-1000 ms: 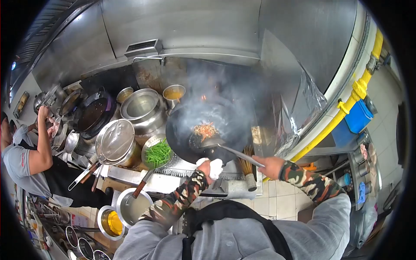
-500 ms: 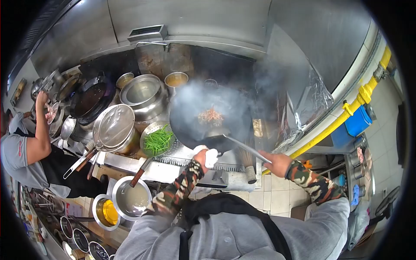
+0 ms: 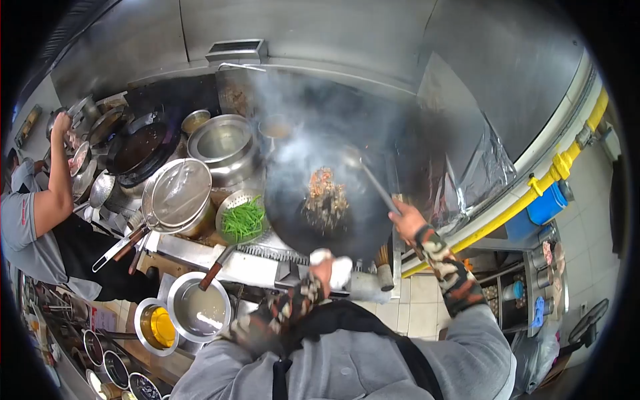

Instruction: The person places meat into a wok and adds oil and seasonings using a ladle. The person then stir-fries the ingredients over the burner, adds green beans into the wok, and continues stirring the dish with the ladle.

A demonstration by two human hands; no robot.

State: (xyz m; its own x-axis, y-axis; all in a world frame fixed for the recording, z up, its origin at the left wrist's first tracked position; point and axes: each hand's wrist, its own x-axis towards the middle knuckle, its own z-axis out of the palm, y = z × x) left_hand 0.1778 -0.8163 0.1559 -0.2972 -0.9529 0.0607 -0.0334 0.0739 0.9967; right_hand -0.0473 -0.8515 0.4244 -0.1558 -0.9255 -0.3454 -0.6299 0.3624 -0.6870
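My left hand (image 3: 323, 272) is closed on a folded white cloth (image 3: 341, 273) at the near edge of a dark wok (image 3: 287, 223). Whether the cloth grips the wok's rim or handle I cannot make out. Chopped reddish and dark food (image 3: 325, 199) lies in the wok amid smoke. With my right hand (image 3: 408, 223) I hold the long handle of a metal ladle (image 3: 378, 185). Its bowl is over the far right part of the wok, partly blurred by smoke and apart from the food.
Green beans (image 3: 243, 220) fill a perforated ladle left of the wok. Beyond are a steel pot (image 3: 221, 143) and a mesh strainer (image 3: 181, 192). Steel bowls (image 3: 175, 310) stand near my left arm. A brush (image 3: 385, 275) rests right. A co-worker (image 3: 40, 220) works at far left.
My right hand has raised the ladle away from me, off the food. The food has shifted and spread nearer. My left hand and cloth have moved slightly right and nearer me. Smoke has drifted up.
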